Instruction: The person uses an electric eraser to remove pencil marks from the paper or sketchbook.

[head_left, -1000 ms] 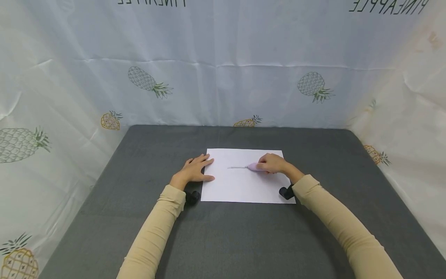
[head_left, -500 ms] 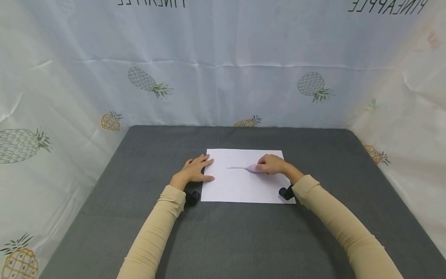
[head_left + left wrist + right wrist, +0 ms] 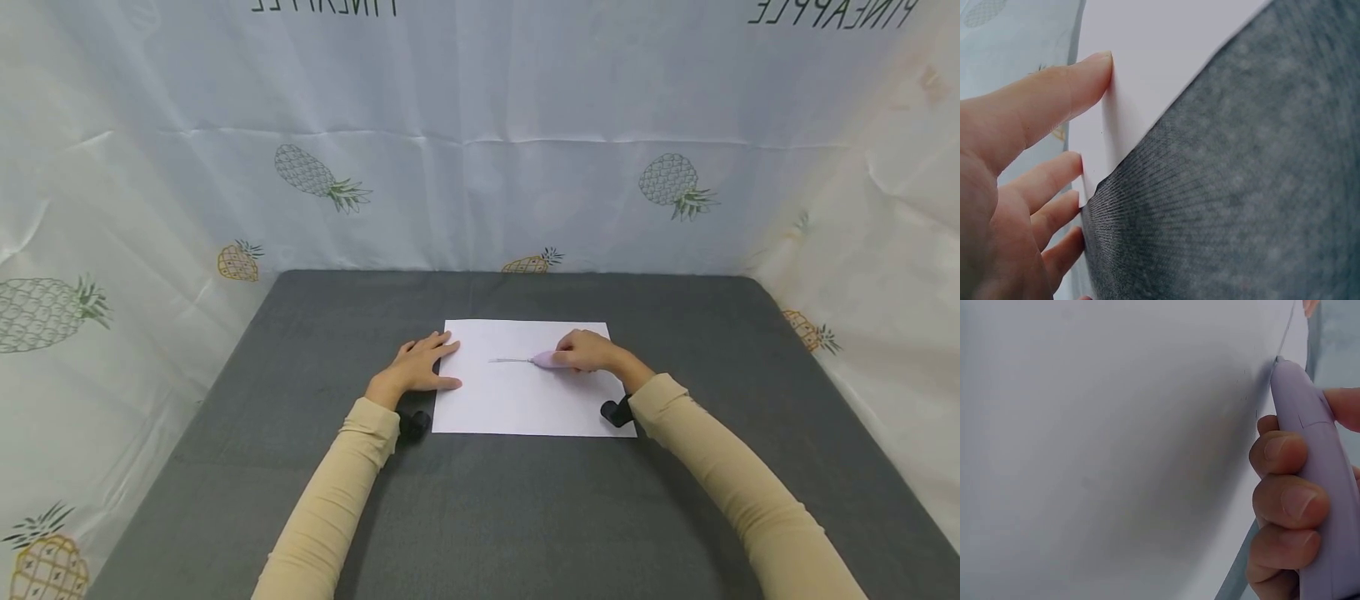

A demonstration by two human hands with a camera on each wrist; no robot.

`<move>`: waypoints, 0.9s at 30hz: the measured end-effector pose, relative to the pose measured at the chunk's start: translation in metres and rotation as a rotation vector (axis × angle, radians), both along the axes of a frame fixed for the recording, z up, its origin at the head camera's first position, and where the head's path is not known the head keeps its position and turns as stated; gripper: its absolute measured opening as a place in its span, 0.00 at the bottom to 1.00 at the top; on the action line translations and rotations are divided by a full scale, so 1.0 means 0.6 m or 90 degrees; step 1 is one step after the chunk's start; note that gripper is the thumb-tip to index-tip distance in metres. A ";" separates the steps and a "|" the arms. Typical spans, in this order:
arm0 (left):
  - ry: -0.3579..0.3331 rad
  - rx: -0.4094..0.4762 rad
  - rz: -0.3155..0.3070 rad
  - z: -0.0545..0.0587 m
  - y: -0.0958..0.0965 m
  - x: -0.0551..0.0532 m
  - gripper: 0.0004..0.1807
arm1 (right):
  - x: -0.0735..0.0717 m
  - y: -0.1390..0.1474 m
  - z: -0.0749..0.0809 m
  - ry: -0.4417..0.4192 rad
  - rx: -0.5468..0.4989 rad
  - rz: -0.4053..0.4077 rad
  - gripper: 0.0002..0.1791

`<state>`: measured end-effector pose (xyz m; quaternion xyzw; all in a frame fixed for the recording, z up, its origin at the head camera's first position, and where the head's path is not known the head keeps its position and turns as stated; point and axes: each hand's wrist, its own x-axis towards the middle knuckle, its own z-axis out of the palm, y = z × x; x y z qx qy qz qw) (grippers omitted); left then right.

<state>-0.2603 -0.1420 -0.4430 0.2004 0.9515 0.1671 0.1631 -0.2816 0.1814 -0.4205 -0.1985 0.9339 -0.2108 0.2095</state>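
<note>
A white sheet of paper (image 3: 517, 408) lies on the dark table, with a thin grey line (image 3: 508, 361) across its middle. My left hand (image 3: 414, 367) spreads over the sheet's left edge, fingers apart; in the left wrist view the thumb (image 3: 1088, 78) and fingertips touch the paper. My right hand (image 3: 588, 350) grips a lilac pen-shaped tool (image 3: 1319, 456) with a thick rounded body and a small grey tip. Fingers wrap one side, with the thumb opposite. The tip sits at the right end of the visible line. A few dark specks (image 3: 1245, 394) dot the paper beside it.
The grey cloth-covered table (image 3: 480, 517) extends on all sides of the sheet. Behind it hangs a white curtain (image 3: 480, 200) printed with pineapples. Black wrist cameras show near the sheet's lower corners, one being the right camera (image 3: 617, 412).
The tool's tip has shifted slightly left along the line, then slightly right again, with the right hand's grip kept. The left hand has stayed on the sheet's edge.
</note>
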 end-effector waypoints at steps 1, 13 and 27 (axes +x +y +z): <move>-0.001 0.000 0.001 0.000 0.000 -0.001 0.43 | 0.000 0.000 0.001 -0.001 -0.001 0.002 0.20; 0.001 0.005 -0.002 -0.001 0.001 -0.001 0.43 | -0.003 0.004 -0.004 -0.010 0.004 -0.008 0.20; 0.005 -0.002 0.003 -0.003 0.004 -0.001 0.43 | -0.003 -0.002 -0.003 -0.006 0.008 -0.004 0.21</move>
